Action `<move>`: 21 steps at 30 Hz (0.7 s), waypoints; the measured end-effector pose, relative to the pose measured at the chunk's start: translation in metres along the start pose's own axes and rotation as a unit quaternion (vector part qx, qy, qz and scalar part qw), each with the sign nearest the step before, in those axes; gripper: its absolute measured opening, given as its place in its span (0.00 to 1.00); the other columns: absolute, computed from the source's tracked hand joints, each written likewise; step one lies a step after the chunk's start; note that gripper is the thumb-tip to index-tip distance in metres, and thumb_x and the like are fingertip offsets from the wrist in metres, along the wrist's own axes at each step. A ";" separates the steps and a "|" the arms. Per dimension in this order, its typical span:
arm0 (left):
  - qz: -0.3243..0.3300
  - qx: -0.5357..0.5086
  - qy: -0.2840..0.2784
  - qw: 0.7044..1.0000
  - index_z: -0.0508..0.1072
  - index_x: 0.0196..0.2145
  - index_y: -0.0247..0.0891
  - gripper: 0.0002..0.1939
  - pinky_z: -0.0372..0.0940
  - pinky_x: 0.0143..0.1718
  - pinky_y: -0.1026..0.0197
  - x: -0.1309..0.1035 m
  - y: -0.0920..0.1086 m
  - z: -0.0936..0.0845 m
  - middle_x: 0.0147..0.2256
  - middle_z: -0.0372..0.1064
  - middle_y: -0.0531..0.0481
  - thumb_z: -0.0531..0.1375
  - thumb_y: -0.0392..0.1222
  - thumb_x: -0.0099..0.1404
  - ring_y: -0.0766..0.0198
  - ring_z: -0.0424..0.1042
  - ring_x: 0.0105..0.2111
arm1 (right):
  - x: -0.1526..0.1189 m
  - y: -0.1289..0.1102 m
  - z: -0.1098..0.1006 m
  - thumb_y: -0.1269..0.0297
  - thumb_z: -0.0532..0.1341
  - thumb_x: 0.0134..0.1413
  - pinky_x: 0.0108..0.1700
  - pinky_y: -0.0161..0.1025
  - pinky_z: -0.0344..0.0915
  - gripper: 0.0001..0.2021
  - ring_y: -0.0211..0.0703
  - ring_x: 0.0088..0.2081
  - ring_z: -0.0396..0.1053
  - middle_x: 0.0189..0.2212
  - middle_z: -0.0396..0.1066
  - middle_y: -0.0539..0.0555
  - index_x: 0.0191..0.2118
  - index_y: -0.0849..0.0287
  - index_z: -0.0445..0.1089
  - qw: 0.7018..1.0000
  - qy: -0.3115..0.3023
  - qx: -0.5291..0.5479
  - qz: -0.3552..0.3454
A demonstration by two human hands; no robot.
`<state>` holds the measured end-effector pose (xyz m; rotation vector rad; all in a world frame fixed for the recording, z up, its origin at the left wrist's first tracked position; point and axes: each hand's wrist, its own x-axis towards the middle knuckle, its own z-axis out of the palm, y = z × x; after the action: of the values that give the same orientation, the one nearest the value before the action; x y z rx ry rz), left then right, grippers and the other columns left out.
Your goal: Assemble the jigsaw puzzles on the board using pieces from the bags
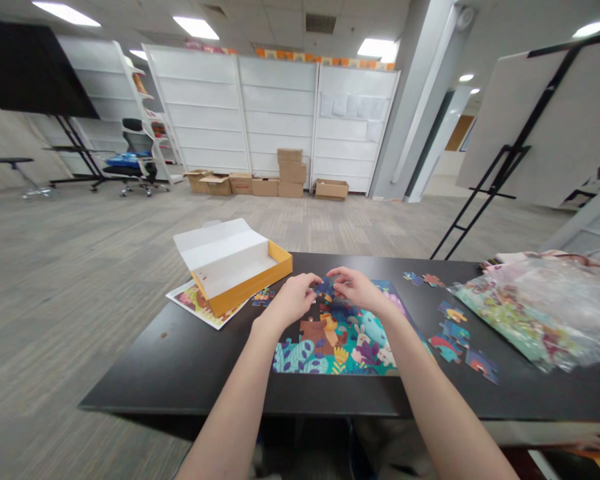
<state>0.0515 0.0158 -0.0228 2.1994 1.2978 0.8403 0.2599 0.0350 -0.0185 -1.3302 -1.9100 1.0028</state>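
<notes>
The puzzle (344,337) lies by the table's (190,377) front edge, near rows joined, far-left part apparently unfinished. There my left hand (300,293) and right hand (355,288) curve around a blue piece (325,288) — whether pinching, I can't tell. Left to place, I judge: loose pieces (455,331) toward the right edge — more beside the box (253,287).

I count one left hand (296,295), one right hand (359,287), one puzzle (343,333), one yellow box (253,287), one plastic bag (570,303), one table (180,373), one chair (139,152) and one stool (9,160). Loose pieces (481,365) are several, not surely countable.
</notes>
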 end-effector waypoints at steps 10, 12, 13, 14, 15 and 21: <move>0.019 -0.012 0.019 1.000 0.77 0.44 0.37 0.14 0.72 0.42 0.61 0.000 -0.002 -0.001 0.41 0.78 0.46 0.59 0.27 0.62 0.61 0.78 0.38 | -0.010 -0.003 -0.004 0.75 0.56 0.54 0.29 0.31 0.68 0.16 0.41 0.32 0.76 0.31 0.79 0.53 0.48 0.59 0.70 0.997 -0.052 0.030 0.040; 0.036 0.001 0.029 0.999 0.77 0.44 0.38 0.14 0.71 0.44 0.60 0.001 -0.002 -0.002 0.42 0.78 0.47 0.57 0.27 0.64 0.61 0.77 0.41 | -0.009 0.002 -0.005 0.73 0.58 0.54 0.28 0.32 0.66 0.17 0.40 0.30 0.75 0.30 0.79 0.53 0.50 0.59 0.70 0.998 -0.065 0.000 0.013; 0.044 0.004 0.033 0.999 0.77 0.44 0.38 0.15 0.71 0.46 0.60 0.001 -0.001 -0.001 0.42 0.78 0.47 0.56 0.27 0.64 0.61 0.77 0.42 | -0.009 0.003 -0.006 0.72 0.59 0.54 0.28 0.32 0.66 0.18 0.39 0.29 0.74 0.29 0.78 0.52 0.51 0.60 0.70 0.997 -0.070 -0.015 0.000; 0.052 0.004 0.034 0.998 0.77 0.44 0.39 0.15 0.71 0.46 0.60 0.001 0.000 -0.001 0.42 0.78 0.48 0.56 0.28 0.65 0.61 0.77 0.42 | -0.008 0.004 -0.006 0.70 0.59 0.55 0.29 0.32 0.65 0.17 0.39 0.27 0.72 0.27 0.78 0.51 0.51 0.60 0.71 0.997 -0.073 -0.028 -0.011; 0.059 0.001 0.033 0.998 0.77 0.44 0.39 0.16 0.70 0.47 0.60 0.001 0.002 -0.001 0.42 0.78 0.48 0.55 0.27 0.65 0.61 0.77 0.42 | -0.008 0.005 -0.006 0.68 0.60 0.56 0.29 0.33 0.65 0.16 0.38 0.26 0.71 0.26 0.77 0.51 0.50 0.60 0.72 0.996 -0.072 -0.038 -0.019; 0.078 -0.013 0.019 0.997 0.78 0.44 0.40 0.17 0.69 0.49 0.59 0.001 0.013 0.002 0.42 0.78 0.49 0.53 0.27 0.65 0.61 0.76 0.42 | -0.006 0.006 -0.006 0.61 0.61 0.57 0.27 0.32 0.62 0.09 0.35 0.24 0.67 0.25 0.73 0.50 0.34 0.60 0.74 0.995 -0.022 -0.071 -0.071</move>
<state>0.0612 0.0112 -0.0156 2.2972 1.1376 0.9558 0.2693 0.0315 -0.0204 -1.2384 -2.1100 0.8448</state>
